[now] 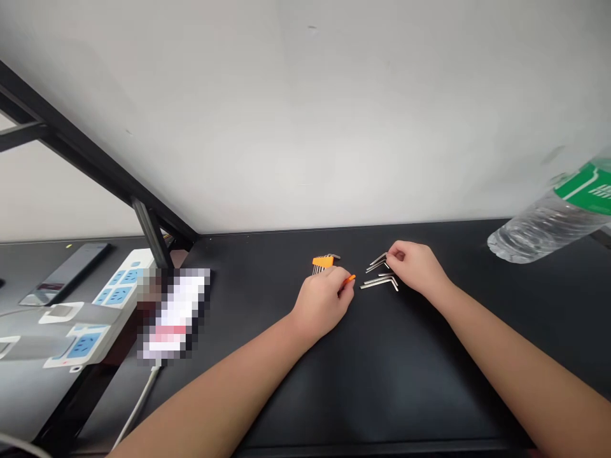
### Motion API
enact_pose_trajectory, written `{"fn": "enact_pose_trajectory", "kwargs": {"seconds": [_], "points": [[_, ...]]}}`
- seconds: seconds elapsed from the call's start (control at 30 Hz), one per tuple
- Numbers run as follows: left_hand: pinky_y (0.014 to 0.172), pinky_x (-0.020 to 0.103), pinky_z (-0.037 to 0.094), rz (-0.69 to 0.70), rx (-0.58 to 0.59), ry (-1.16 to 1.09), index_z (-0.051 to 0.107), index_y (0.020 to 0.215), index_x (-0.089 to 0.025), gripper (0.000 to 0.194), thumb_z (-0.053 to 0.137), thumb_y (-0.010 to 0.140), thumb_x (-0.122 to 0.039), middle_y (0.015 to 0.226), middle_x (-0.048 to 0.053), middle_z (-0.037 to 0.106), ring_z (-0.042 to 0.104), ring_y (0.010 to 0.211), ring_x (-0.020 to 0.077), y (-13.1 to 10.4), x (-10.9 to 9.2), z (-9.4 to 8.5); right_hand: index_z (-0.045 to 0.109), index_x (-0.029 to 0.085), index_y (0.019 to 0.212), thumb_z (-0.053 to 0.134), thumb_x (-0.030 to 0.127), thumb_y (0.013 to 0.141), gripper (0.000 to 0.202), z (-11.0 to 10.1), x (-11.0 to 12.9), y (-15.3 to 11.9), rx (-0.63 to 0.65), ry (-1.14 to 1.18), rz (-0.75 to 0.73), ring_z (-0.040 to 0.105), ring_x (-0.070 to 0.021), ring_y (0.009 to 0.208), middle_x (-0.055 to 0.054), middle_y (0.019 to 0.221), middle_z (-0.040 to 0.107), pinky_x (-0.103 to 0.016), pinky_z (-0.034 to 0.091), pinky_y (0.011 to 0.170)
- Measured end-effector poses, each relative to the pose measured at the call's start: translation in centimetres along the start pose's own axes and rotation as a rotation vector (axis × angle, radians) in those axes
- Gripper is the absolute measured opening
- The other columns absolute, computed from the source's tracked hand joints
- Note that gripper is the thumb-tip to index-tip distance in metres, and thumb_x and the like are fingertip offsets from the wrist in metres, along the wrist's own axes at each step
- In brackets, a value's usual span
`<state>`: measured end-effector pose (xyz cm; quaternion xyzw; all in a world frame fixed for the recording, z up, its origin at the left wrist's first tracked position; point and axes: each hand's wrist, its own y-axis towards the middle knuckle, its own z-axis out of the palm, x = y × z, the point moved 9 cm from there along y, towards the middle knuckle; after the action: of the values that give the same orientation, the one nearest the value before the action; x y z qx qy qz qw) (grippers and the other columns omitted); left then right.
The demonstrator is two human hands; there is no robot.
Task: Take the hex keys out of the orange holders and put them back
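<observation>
My left hand (326,299) is closed around a small orange holder (350,278), of which only one end shows past the fingers. Just beyond that hand, another orange holder (323,261) lies on the black table with several hex keys in it. My right hand (416,266) pinches the bent end of a hex key (379,259) at the fingertips. Between my hands, several loose L-shaped hex keys (378,282) lie side by side, their bent ends toward the right.
A tilted-looking clear water bottle (539,226) with a green label stands at the right. On the left are a blurred-out phone (176,312) on a white cable, a white power strip (121,280) with plugs, and a dark phone (71,270). A black metal frame (153,232) divides the tables.
</observation>
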<state>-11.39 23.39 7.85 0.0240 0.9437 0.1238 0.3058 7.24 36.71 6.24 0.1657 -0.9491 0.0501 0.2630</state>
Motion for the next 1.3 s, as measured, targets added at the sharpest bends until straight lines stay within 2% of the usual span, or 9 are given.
{"fn": "enact_pose_trajectory", "kwargs": {"seconds": [0.13, 0.27, 0.37, 0.47, 0.67, 1.0, 1.13, 1.3], "points": [[0.057, 0.023, 0.036, 0.007, 0.001, -0.006, 0.060, 0.083, -0.021, 0.017, 0.055, 0.098, -0.025, 0.072, -0.004, 0.062, 0.051, 0.059, 0.0081, 0.0, -0.1, 0.0, 0.061, 0.023, 0.072, 0.057, 0.031, 0.083, 0.015, 0.1, 0.7, 0.0, 0.016, -0.099, -0.071, 0.059, -0.0184, 0.071, -0.002, 0.078, 0.067, -0.031, 0.040, 0.061], [0.058, 0.022, 0.036, -0.003, 0.000, -0.007, 0.061, 0.084, -0.022, 0.014, 0.056, 0.097, -0.026, 0.071, -0.004, 0.062, 0.052, 0.060, 0.0083, 0.0, 0.0, 0.0, 0.063, 0.022, 0.074, 0.057, 0.032, 0.086, 0.016, -0.5, 0.2, -0.3, -0.001, -0.146, -0.108, 0.060, -0.0186, 0.075, -0.002, 0.082, 0.066, -0.032, 0.044, 0.065], [0.059, 0.022, 0.036, -0.003, -0.003, -0.005, 0.060, 0.084, -0.022, 0.015, 0.056, 0.098, -0.027, 0.071, -0.004, 0.062, 0.052, 0.061, 0.0085, 0.0, 0.1, 0.0, 0.073, 0.023, 0.093, 0.059, 0.032, 0.089, 0.017, -0.9, 0.1, -0.4, -0.032, -0.083, -0.196, 0.062, -0.0182, 0.078, -0.004, 0.097, 0.068, -0.033, 0.049, 0.071], [0.058, 0.022, 0.036, 0.002, 0.004, -0.013, 0.060, 0.084, -0.022, 0.015, 0.055, 0.098, -0.027, 0.072, -0.004, 0.062, 0.051, 0.060, 0.0083, 0.0, 0.0, 0.1, 0.075, 0.024, 0.111, 0.060, 0.033, 0.093, 0.026, -0.6, 0.8, -0.7, -0.005, 0.025, -0.332, 0.065, -0.0170, 0.081, -0.006, 0.114, 0.068, -0.034, 0.053, 0.075], [0.058, 0.022, 0.036, -0.001, 0.003, -0.027, 0.060, 0.085, -0.022, 0.016, 0.055, 0.098, -0.028, 0.072, -0.004, 0.063, 0.052, 0.061, 0.0085, -0.1, -0.1, -0.1, 0.077, 0.024, 0.095, 0.057, 0.030, 0.095, 0.021, -0.2, 1.7, -0.9, 0.008, 0.009, -0.423, 0.066, -0.0186, 0.089, -0.005, 0.112, 0.067, -0.034, 0.053, 0.079], [0.059, 0.022, 0.034, -0.004, 0.022, -0.048, 0.059, 0.084, -0.022, 0.015, 0.055, 0.098, -0.028, 0.074, -0.004, 0.063, 0.051, 0.063, 0.0081, -0.2, -0.1, 0.2, 0.072, 0.022, 0.082, 0.056, 0.023, 0.090, 0.017, 0.3, 1.5, -1.3, 0.084, -0.105, -0.352, 0.063, -0.0178, 0.087, -0.005, 0.103, 0.065, -0.033, 0.050, 0.077], [0.060, 0.022, 0.034, 0.001, 0.016, -0.060, 0.059, 0.085, -0.022, 0.014, 0.055, 0.097, -0.027, 0.074, -0.004, 0.063, 0.051, 0.064, 0.0079, -0.2, -0.1, 0.2, 0.067, 0.021, 0.070, 0.059, 0.020, 0.080, 0.013, 0.2, 1.2, -1.0, 0.075, -0.165, -0.244, 0.060, -0.0176, 0.082, -0.003, 0.094, 0.064, -0.032, 0.047, 0.072], [0.059, 0.022, 0.033, -0.003, 0.025, -0.076, 0.058, 0.084, -0.021, 0.016, 0.055, 0.097, -0.028, 0.073, -0.004, 0.062, 0.049, 0.060, 0.0070, -0.2, -0.1, 0.2, 0.064, 0.021, 0.070, 0.061, 0.023, 0.077, 0.008, -0.4, 0.0, -0.9, 0.079, -0.194, -0.122, 0.057, -0.0153, 0.069, -0.004, 0.091, 0.063, -0.032, 0.043, 0.064]]}}
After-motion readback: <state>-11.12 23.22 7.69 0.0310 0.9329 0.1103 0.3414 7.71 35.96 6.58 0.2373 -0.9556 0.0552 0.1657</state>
